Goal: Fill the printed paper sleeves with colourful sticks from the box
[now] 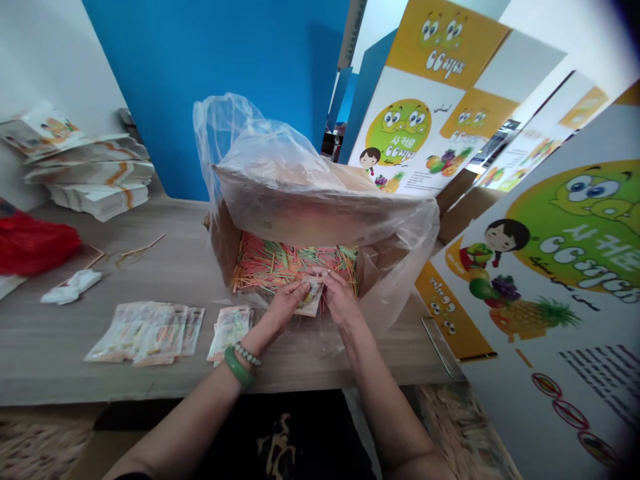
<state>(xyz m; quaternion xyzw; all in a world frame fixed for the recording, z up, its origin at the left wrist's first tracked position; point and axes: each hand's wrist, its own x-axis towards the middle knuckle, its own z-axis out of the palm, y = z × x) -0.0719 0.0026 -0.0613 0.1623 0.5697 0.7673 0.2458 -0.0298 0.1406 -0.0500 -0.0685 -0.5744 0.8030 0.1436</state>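
My left hand (284,303) is closed on a small clear plastic packet (311,301) with a printed edge and something yellowish inside. At the packet's upper right edge, my right hand (341,297) pinches with thumb and fingers; its exact grip is partly hidden. Both hands are over the front of a cardboard box (226,233) lined with a clear plastic bag (280,150). Many thin pink, green and orange sticks (270,260) lie inside the box. To the left, a short stack of packets (233,328) rests on the table, beside a larger spread of filled packets (150,333).
Crumpled white tissue (73,287) and a red plastic bag (35,243) lie on the table (165,273) at left. Flat printed cartons (100,177) are stacked behind them. Large printed boxes (525,267) stand at right, and a blue panel (225,53) rises behind.
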